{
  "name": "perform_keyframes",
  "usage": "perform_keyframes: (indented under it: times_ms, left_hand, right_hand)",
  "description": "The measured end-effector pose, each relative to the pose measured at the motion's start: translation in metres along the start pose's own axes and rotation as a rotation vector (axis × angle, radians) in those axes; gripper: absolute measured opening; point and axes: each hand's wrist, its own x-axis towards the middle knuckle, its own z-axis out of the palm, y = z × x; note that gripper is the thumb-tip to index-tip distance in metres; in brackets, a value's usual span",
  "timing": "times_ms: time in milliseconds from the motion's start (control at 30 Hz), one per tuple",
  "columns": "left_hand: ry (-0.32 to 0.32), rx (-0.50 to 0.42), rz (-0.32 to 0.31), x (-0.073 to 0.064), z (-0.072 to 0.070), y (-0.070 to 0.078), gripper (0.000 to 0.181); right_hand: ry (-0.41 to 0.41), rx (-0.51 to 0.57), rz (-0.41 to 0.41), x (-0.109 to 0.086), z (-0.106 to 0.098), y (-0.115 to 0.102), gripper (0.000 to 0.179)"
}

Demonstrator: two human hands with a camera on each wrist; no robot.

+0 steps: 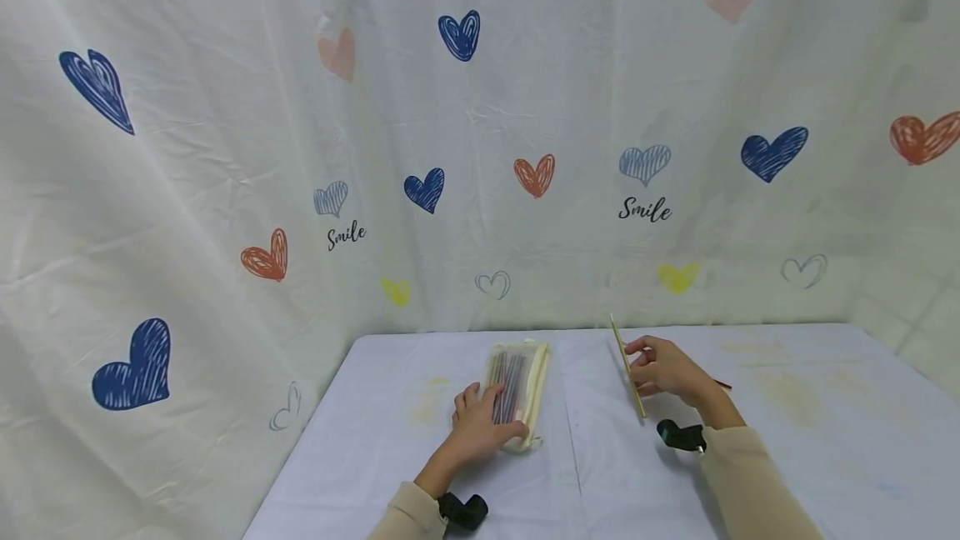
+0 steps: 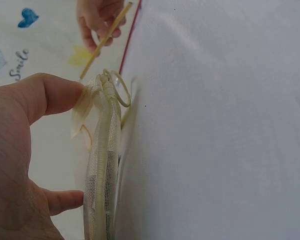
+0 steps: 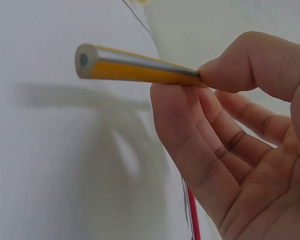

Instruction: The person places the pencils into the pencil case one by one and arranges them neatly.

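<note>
A see-through mesh pencil case (image 1: 536, 386) with a cream zip edge lies on the table, several coloured pencils (image 1: 512, 373) showing inside. My left hand (image 1: 480, 423) lies across its near part and grips it; in the left wrist view the thumb presses the zip end of the case (image 2: 102, 165). To the right, my right hand (image 1: 663, 369) holds a yellow pencil (image 1: 621, 348) raised above the table. The right wrist view shows thumb and fingertips pinching this pencil (image 3: 130, 69), its flat unsharpened end towards the camera. A red pencil (image 3: 193, 212) lies beneath the right hand, mostly hidden in the head view.
A white cloth covers the table (image 1: 622, 482), with faint yellowish stains on it. Behind its back edge hangs a white curtain (image 1: 570, 257) printed with hearts and the word Smile. Black wrist cameras (image 1: 681, 436) sit below both hands.
</note>
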Motion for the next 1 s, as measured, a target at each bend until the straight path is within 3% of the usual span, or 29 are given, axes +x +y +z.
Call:
perform_keyframes:
  times_ms: [500, 1000]
  left_hand:
    - [-0.004, -0.001, 0.003, 0.0, -0.001, 0.001, 0.09]
    - [-0.002, -0.002, 0.007, 0.001, 0.002, -0.002, 0.089]
  right_hand:
    - [-0.016, -0.001, 0.06, 0.005, 0.014, -0.002, 0.049]
    - [-0.036, -0.001, 0.069, 0.006, 0.023, -0.003, 0.047]
